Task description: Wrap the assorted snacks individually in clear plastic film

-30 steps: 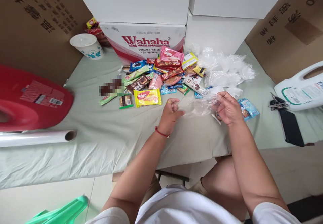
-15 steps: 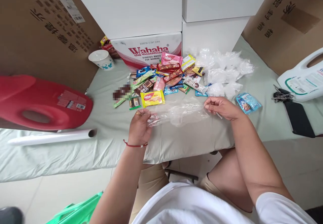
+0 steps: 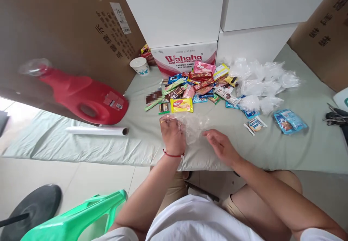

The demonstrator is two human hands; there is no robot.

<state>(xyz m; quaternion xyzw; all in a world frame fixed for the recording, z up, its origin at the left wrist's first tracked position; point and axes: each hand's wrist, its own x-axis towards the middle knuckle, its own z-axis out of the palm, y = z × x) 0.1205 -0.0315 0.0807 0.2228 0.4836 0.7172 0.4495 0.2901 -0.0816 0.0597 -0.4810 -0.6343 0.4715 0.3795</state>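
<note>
A clear plastic bag (image 3: 194,127) lies crumpled between my hands, just above the cloth near the table's front edge. My left hand (image 3: 172,134) is closed on its left end, knuckles up, with a red cord bracelet at the wrist. At the bag's lower right edge is my right hand (image 3: 221,146), its fingers drawn together in a pinch on the thin film. Beyond the bag lies a yellow wafer packet (image 3: 181,105), at the front of a heap of mixed snack packets (image 3: 199,83).
Bunched clear bags (image 3: 261,81) lie right of the heap. Nearer are a small white-and-blue packet (image 3: 255,124) and a blue pouch (image 3: 289,121). Leftward are a paper cup (image 3: 139,66), a red jug (image 3: 89,98) and a white roll (image 3: 98,131). A Wahaba carton (image 3: 187,58) stands behind.
The bag, stretched wide between my hands before, is now bunched up. My hands have come closer together, the right one moving nearer to me and inward. The view has shifted left.
</note>
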